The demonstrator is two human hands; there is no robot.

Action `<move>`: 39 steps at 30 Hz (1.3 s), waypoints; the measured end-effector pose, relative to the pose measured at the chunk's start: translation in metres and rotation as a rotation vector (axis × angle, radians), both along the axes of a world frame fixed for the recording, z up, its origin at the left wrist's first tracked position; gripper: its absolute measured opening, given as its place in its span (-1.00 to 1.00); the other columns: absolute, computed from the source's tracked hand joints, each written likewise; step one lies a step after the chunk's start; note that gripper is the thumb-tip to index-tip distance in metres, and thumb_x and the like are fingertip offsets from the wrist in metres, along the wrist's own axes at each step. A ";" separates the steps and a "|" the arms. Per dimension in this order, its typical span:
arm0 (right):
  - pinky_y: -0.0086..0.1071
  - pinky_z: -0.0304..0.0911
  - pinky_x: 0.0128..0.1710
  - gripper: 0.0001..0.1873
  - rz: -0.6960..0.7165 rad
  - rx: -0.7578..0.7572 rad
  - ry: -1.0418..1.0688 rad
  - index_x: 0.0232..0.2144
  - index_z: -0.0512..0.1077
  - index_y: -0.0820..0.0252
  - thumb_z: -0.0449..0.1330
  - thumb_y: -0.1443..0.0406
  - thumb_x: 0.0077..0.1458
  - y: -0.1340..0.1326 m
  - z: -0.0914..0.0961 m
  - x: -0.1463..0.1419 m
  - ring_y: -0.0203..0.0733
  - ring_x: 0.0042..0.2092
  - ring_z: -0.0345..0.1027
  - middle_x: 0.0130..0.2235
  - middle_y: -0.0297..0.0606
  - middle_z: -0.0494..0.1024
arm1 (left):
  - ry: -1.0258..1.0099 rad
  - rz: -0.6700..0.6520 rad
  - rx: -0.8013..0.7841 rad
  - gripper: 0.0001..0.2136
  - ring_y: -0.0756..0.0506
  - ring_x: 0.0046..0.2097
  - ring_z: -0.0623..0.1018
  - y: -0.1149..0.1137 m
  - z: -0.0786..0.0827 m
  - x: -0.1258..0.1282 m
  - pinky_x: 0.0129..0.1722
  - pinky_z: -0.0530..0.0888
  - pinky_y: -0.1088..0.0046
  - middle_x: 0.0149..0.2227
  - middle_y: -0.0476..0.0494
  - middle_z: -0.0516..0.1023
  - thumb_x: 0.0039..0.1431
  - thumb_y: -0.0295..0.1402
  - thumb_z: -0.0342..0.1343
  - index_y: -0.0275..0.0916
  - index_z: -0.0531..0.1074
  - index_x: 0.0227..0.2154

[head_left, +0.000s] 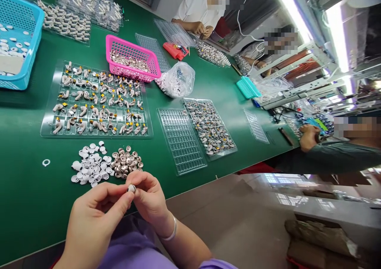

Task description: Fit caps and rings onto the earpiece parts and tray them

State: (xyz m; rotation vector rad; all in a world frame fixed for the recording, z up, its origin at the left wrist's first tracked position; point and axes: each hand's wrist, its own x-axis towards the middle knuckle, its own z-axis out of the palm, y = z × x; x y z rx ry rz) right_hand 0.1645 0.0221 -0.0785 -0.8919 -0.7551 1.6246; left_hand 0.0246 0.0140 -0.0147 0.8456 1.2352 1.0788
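A small round cap (131, 188), pale on its face with a dark edge, is pinched between the fingertips of both hands above the table's near edge. My left hand (92, 217) grips it from the left with thumb and forefinger. From the other side, my right hand (150, 197) closes thumb and fingers on it; the fingertips cover part of the cap. Just beyond the hands lies a loose pile of white round pieces (92, 166). Touching that pile on its right are several copper-coloured domed caps (126, 162) with small holes.
Behind the piles is a clear tray (49, 131) of beige earbud-like parts. A pink basket (133, 76), a blue basket (37, 35) and a plastic bag (183, 78) stand farther back. Two trays lie to the right, one the empty-celled tray (181, 142). Co-workers sit around the green table (24, 173).
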 end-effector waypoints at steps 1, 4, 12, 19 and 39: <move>-0.45 0.33 -0.38 -0.70 -0.005 0.021 -0.016 -0.46 0.51 0.11 0.53 0.18 -0.21 0.001 0.000 0.000 -0.31 -0.39 0.33 -0.43 -0.36 0.44 | 0.001 0.002 0.002 -0.96 -0.02 -0.49 0.64 0.000 0.000 -0.001 -0.49 0.54 0.69 -0.52 -0.03 0.67 -0.09 -0.35 0.36 -0.12 0.67 -0.49; -0.41 0.36 -0.34 -0.73 -0.007 0.077 -0.061 -0.44 0.55 0.10 0.52 0.20 -0.19 0.003 0.000 0.003 -0.30 -0.38 0.35 -0.42 -0.34 0.47 | 0.007 0.003 0.013 -0.94 0.00 -0.50 0.63 -0.001 -0.002 -0.003 -0.48 0.53 0.71 -0.52 -0.01 0.66 -0.08 -0.33 0.37 -0.11 0.67 -0.47; -0.36 0.43 -0.28 -0.79 -0.021 0.188 -0.188 -0.41 0.60 0.12 0.50 0.23 -0.14 0.005 0.007 0.008 -0.25 -0.33 0.43 -0.36 -0.26 0.55 | 0.044 0.006 0.002 -0.90 0.01 -0.49 0.58 -0.005 -0.009 -0.004 -0.48 0.53 0.68 -0.51 -0.02 0.63 -0.06 -0.28 0.37 -0.14 0.66 -0.45; -0.37 0.43 -0.26 -0.86 0.001 0.329 -0.251 -0.34 0.61 0.11 0.43 0.34 -0.02 0.006 0.021 0.011 -0.26 -0.30 0.48 -0.31 -0.24 0.58 | 0.049 -0.078 0.022 -0.92 -0.03 -0.45 0.63 -0.003 -0.008 -0.012 -0.44 0.56 0.65 -0.47 -0.05 0.66 -0.05 -0.31 0.38 -0.15 0.66 -0.45; -0.44 0.41 -0.27 -0.91 0.149 0.590 -0.361 -0.36 0.55 0.26 0.38 0.36 0.05 0.021 0.048 0.019 -0.29 -0.32 0.49 -0.34 -0.20 0.59 | 0.000 -0.065 0.028 -0.93 0.00 -0.50 0.58 -0.003 0.006 -0.016 -0.48 0.55 0.66 -0.50 -0.04 0.61 -0.07 -0.33 0.40 -0.16 0.66 -0.47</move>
